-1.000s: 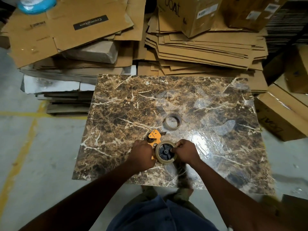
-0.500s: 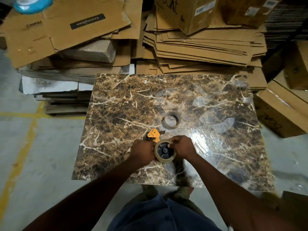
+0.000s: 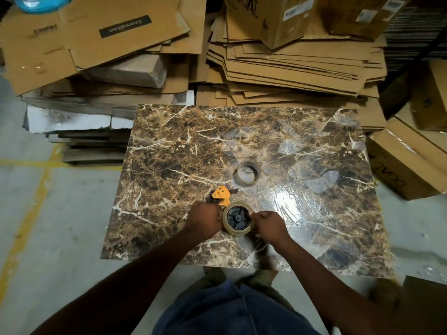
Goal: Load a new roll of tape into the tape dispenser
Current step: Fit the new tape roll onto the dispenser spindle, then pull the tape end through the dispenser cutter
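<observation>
An orange tape dispenser (image 3: 221, 195) lies on the brown marble-patterned slab (image 3: 183, 151), near its front edge. A roll of clear tape (image 3: 238, 218) sits around the dispenser's black hub. My left hand (image 3: 205, 220) grips the dispenser's body on the left of the roll; the handle is hidden under it. My right hand (image 3: 271, 227) holds the roll's right edge with pinched fingers. A bare cardboard tape core (image 3: 248, 173) lies flat on the slab just behind the dispenser.
Stacks of flattened cardboard (image 3: 290, 71) lie behind the slab. Closed cartons (image 3: 406, 163) stand to the right. Grey concrete floor with a yellow line (image 3: 29, 204) is on the left. Crinkled clear film (image 3: 304, 204) covers the slab's right part.
My right hand has shifted from over the hub to the roll's right edge. The dispenser and my left hand stay roughly in place.
</observation>
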